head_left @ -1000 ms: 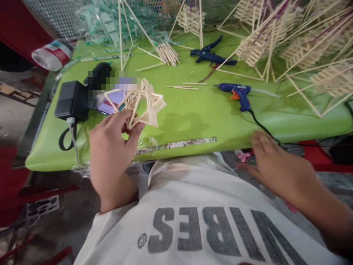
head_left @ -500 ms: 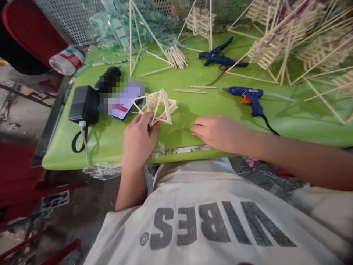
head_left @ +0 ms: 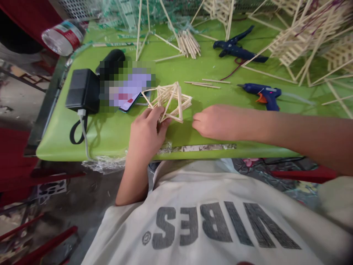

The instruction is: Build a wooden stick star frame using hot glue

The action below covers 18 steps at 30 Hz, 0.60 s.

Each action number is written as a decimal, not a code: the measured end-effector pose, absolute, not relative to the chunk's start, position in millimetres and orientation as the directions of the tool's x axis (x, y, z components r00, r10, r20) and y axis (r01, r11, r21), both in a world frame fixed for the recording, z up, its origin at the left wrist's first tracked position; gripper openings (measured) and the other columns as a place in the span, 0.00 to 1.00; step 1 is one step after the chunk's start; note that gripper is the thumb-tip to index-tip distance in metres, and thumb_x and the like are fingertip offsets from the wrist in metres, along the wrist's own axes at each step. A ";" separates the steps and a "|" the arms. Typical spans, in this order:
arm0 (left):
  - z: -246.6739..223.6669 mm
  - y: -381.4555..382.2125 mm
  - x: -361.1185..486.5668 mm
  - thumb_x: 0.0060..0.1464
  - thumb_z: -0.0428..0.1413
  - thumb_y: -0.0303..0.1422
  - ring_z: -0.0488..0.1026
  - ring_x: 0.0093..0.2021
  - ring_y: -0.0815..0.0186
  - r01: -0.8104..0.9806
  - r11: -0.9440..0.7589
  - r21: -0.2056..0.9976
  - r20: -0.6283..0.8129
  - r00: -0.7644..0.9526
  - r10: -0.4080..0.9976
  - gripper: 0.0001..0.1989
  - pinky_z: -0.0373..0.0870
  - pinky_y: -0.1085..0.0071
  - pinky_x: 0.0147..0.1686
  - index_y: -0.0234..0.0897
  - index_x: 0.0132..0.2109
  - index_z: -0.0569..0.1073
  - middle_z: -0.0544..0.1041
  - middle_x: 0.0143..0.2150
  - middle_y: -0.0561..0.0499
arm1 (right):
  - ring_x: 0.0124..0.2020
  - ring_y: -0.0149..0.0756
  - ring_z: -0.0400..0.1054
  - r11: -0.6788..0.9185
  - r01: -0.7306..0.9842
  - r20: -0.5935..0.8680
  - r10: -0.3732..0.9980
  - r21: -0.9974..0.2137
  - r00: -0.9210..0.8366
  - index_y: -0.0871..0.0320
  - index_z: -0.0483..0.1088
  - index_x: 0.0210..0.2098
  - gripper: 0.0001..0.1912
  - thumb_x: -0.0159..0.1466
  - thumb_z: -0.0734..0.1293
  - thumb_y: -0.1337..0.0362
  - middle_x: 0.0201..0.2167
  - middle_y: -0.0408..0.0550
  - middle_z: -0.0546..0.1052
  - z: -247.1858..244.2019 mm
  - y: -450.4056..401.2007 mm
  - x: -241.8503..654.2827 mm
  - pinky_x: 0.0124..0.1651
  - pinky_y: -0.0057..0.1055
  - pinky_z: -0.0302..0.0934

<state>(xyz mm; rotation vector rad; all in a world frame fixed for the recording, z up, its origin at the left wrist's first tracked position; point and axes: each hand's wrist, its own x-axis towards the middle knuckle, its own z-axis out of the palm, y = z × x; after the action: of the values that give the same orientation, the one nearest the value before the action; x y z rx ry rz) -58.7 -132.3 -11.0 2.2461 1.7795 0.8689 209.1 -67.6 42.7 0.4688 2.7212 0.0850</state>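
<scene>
Between the thumb and fingers of my left hand is a small frame of wooden sticks, held just above the green table. My right hand is closed to the right of the frame, its knuckles up and its fingertips curled under; what it holds, if anything, is hidden. Behind the hands lie a few loose sticks. A blue glue gun with an orange trigger rests beyond my right forearm. Dark blue cutters lie farther back, beside a bundle of short sticks.
On the left of the green table are a black power bank with a cable, a phone, a black case and a plastic bottle. Larger stick structures stand at the back right.
The view has shifted, so the table objects appear farther right and higher. The fingers of my right hand look more tightly curled. My left hand still holds the stick frame.
</scene>
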 end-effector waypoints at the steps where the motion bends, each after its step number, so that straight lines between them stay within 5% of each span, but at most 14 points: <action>1: -11.2 -132.2 -59.2 0.76 0.60 0.36 0.78 0.41 0.57 0.840 -0.290 0.459 0.347 0.131 0.929 0.12 0.72 0.61 0.44 0.41 0.61 0.81 0.85 0.50 0.43 | 0.31 0.34 0.66 0.941 0.323 -0.335 0.339 0.106 -0.879 0.61 0.79 0.41 0.09 0.72 0.68 0.78 0.37 0.50 0.82 40.4 -63.1 209.0 0.37 0.37 0.52; 6: -11.0 -131.5 -60.4 0.75 0.60 0.37 0.77 0.40 0.58 0.826 -0.291 0.484 0.356 0.118 0.927 0.12 0.72 0.61 0.43 0.42 0.59 0.82 0.85 0.48 0.44 | 0.35 0.34 0.72 0.811 0.561 -0.182 0.584 0.167 -0.791 0.62 0.79 0.41 0.06 0.75 0.69 0.71 0.40 0.50 0.83 36.5 -35.9 225.2 0.41 0.34 0.57; 9: -10.7 -130.8 -60.3 0.75 0.60 0.37 0.76 0.39 0.58 0.824 -0.301 0.480 0.360 0.128 0.924 0.12 0.71 0.61 0.43 0.41 0.59 0.82 0.84 0.46 0.44 | 0.35 0.37 0.70 0.715 0.699 -0.033 0.699 -0.001 -0.714 0.56 0.76 0.40 0.04 0.72 0.69 0.69 0.39 0.47 0.83 46.0 -38.7 254.2 0.42 0.37 0.57; 14: -11.5 -130.5 -60.2 0.76 0.59 0.37 0.77 0.39 0.58 0.835 -0.331 0.439 0.348 0.182 0.920 0.13 0.71 0.60 0.42 0.40 0.60 0.82 0.84 0.48 0.44 | 0.26 0.37 0.58 0.651 0.753 -0.130 0.742 -0.095 -0.658 0.51 0.59 0.30 0.14 0.70 0.66 0.68 0.26 0.44 0.71 54.6 -100.6 337.2 0.35 0.42 0.49; 18: -6.8 -135.1 -53.6 0.76 0.60 0.37 0.79 0.40 0.55 0.855 -0.385 0.348 0.348 0.264 0.899 0.12 0.73 0.59 0.44 0.40 0.60 0.82 0.86 0.49 0.43 | 0.23 0.38 0.66 0.519 0.842 -0.102 0.839 -0.147 -0.535 0.50 0.64 0.30 0.16 0.76 0.65 0.58 0.24 0.45 0.72 31.2 -167.1 419.9 0.30 0.39 0.52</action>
<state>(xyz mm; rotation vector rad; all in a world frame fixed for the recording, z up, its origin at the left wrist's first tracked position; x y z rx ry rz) -53.6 -135.1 -6.8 2.4251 1.6884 0.7652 419.9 -167.1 31.2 1.5055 2.7222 -0.2795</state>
